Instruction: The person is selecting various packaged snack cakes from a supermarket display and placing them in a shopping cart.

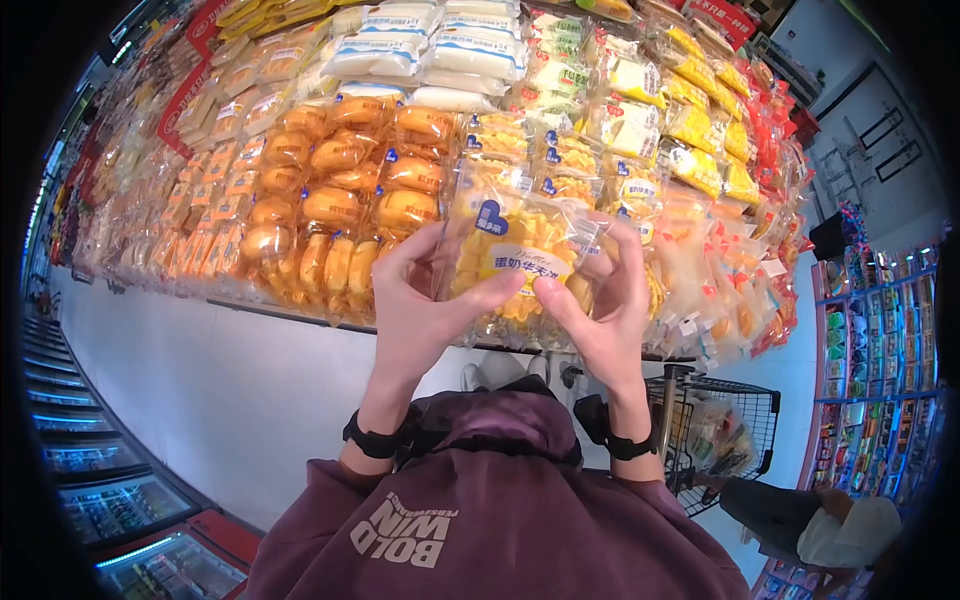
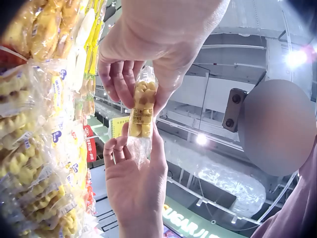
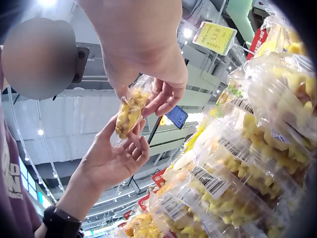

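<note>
At the far left of the head view a row of glass-topped freezers (image 1: pixel 110 500) runs along the floor. Above it a sloping display shelf (image 1: pixel 300 312) carries packaged bakery goods, tilted, I think, so that every front faces the shopper. Golden buns in clear bags (image 1: pixel 340 190) lie on its left part, and white packets with blue print (image 1: pixel 430 50) lie higher up. In front of this shelf the left hand (image 1: pixel 415 300) is raised, and its grip pinches the left edge of a clear packet of yellow twisted pastries (image 1: pixel 515 255), thumb in front and fingers behind. The packet is in the air between the two hands, upright, just before similar packets on the shelf and, as far as I can tell, not touching them. The right hand (image 1: pixel 600 310) pinches the right edge in the same manner. Holding only the edges seems to leave the blue and yellow label uncovered and turned toward the person's face. In the left wrist view the packet (image 2: pixel 142 111) appears edge-on, thin between the fingertips. At the lower right a shopping cart (image 1: pixel 720 430) stands just beside the person, with some goods inside.
</note>
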A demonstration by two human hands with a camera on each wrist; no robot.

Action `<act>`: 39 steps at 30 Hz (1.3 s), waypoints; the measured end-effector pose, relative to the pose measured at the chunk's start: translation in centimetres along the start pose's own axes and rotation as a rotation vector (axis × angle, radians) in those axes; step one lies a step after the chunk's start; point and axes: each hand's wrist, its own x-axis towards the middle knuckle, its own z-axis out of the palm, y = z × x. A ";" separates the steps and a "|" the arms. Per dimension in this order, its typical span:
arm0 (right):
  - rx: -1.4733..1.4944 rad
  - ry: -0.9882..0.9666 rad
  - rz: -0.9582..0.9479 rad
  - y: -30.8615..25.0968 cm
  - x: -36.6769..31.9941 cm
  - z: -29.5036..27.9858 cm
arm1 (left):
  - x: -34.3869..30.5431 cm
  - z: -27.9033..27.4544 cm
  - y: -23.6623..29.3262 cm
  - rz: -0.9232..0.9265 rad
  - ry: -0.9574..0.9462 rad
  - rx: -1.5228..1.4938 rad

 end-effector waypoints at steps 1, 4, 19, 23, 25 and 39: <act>0.026 -0.002 0.041 0.0 0.0 0.1 | 0.0 0.0 -0.1 -0.013 0.009 -0.026; 0.023 0.022 0.045 0.0 0.4 0.0 | 0.1 -0.2 -0.5 -0.047 0.043 -0.043; -0.268 -0.344 -0.217 0.4 -3.4 -2.4 | -3.3 -3.2 -2.4 0.206 -0.305 0.347; -0.281 -0.260 -0.191 0.3 -3.3 -1.9 | -3.3 -3.2 -2.1 0.206 -0.257 0.423; -0.376 -0.200 -0.212 -0.1 -2.3 -2.1 | -3.0 -3.2 -2.5 0.219 -0.148 0.479; -0.630 -0.362 0.063 4.4 8.8 -0.2 | 1.2 -2.9 -5.3 0.316 -0.005 0.812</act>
